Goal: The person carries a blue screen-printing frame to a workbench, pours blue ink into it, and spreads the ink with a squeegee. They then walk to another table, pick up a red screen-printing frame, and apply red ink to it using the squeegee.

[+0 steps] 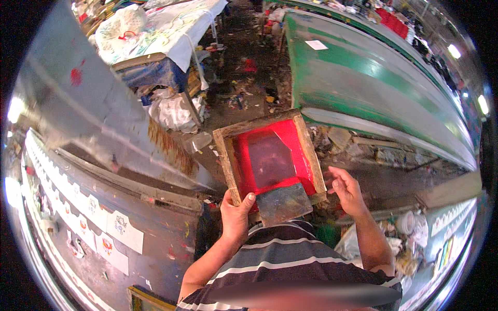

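Observation:
A wooden-framed printing screen (pixel 226 150) with a red-coated mesh hangs in front of my chest above the floor. A dark squeegee blade (pixel 284 203) lies across its near end. My left hand (pixel 236 213) grips the frame's near left corner, thumb on top of the wood. My right hand (pixel 345 190) is just off the frame's near right corner with fingers spread; I cannot tell whether it touches the wood.
A long grey print table (pixel 104 171) with small printed cloth pieces (pixel 118 228) runs on my left. A long green table (pixel 363 78) curves away on the right. Rags and litter (pixel 176 111) cover the dirt floor between them. A cloth-covered table (pixel 171 26) stands at the back.

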Demonstrator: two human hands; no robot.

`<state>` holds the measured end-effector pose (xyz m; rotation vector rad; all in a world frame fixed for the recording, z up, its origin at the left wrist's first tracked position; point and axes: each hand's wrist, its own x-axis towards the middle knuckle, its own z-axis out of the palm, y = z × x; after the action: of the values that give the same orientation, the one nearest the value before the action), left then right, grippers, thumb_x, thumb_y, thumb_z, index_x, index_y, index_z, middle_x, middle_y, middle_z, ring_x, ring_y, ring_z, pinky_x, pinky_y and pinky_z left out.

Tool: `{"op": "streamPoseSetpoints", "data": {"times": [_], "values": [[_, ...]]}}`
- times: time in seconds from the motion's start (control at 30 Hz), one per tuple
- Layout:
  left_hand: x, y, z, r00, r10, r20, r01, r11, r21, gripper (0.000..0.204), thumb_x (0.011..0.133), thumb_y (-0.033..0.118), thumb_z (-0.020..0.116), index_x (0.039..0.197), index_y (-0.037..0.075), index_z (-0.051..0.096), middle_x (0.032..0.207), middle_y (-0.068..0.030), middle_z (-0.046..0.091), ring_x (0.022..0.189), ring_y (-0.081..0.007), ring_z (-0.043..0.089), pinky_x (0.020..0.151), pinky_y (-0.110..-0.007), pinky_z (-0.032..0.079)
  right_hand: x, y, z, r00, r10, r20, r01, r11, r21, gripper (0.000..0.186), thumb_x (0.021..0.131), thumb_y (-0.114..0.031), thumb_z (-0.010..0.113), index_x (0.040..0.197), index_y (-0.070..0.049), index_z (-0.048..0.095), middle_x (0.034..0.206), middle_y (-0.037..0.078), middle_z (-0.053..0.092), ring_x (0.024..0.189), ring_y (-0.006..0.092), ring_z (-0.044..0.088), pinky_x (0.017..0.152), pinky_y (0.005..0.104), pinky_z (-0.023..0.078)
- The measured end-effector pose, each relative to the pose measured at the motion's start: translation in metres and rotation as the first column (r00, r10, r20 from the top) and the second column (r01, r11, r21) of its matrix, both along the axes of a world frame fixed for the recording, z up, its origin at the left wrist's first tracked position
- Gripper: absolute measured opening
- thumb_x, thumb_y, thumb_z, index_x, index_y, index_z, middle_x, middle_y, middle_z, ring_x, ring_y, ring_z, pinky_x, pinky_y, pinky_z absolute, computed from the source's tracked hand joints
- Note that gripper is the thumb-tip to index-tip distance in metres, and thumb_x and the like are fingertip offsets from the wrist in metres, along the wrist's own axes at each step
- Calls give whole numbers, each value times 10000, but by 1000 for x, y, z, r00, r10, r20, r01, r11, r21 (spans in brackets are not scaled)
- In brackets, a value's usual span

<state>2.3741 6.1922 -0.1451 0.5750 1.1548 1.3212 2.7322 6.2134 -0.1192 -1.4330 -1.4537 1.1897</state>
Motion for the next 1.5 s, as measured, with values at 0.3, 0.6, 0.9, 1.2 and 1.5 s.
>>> {"op": "streamPoseSetpoints", "data": {"times": [0.3, 0.6, 0.9, 1.2, 1.5], "values": [[29, 185, -2, 993, 116, 25, -117, 993, 29, 464, 1038, 229, 867, 1399, 32, 652, 1282, -46, 767, 1121, -145, 701, 1037, -361, 559, 4, 213, -26, 903, 235, -360, -246, 969, 18, 609, 1157, -322, 641, 1656, -1, 503, 1456, 101, 691, 1172, 171, 699, 902, 368, 629], [-1, 289, 38, 893, 424, -149, -414, 906, 93, 403, 1098, 259, 791, 1396, 38, 636, 1284, -31, 719, 1154, -132, 651, 1072, -348, 514, -64, 424, 22, 782, 523, -339, -537, 841, 58, 766, 1103, -388, 722, 1679, 35, 445, 1521, 112, 649, 1321, 197, 636, 1057, 357, 529], [-88, 306, 20, 541, 797, -269, -801, 586, 123, 441, 1135, 313, 733, 1433, 9, 618, 1336, -63, 705, 1204, -161, 635, 1115, -368, 485, -269, 557, 5, 419, 818, -394, -867, 489, 93, 661, 1144, -278, 662, 1697, 4, 434, 1549, 125, 639, 1421, 226, 604, 1217, 389, 464], [-124, 299, 7, 112, 973, -202, -966, 155, 206, 641, 1094, 431, 788, 1505, -8, 565, 1389, -90, 696, 1261, -194, 631, 1149, -376, 469, -458, 598, 11, 4, 878, -478, -999, 30, 46, 754, 1064, -265, 670, 1726, -12, 411, 1515, 167, 679, 1398, 249, 640, 1225, 419, 463], [-151, 320, 12, -272, 917, -293, -961, -242, 135, 644, 1080, 462, 800, 1470, 2, 573, 1329, -74, 708, 1209, -164, 643, 1112, -358, 487, -654, 563, -8, -210, 662, -719, -953, -302, 1, 702, 1151, -367, 635, 1687, 41, 435, 1594, 178, 626, 1434, 254, 633, 1221, 409, 491]]}}
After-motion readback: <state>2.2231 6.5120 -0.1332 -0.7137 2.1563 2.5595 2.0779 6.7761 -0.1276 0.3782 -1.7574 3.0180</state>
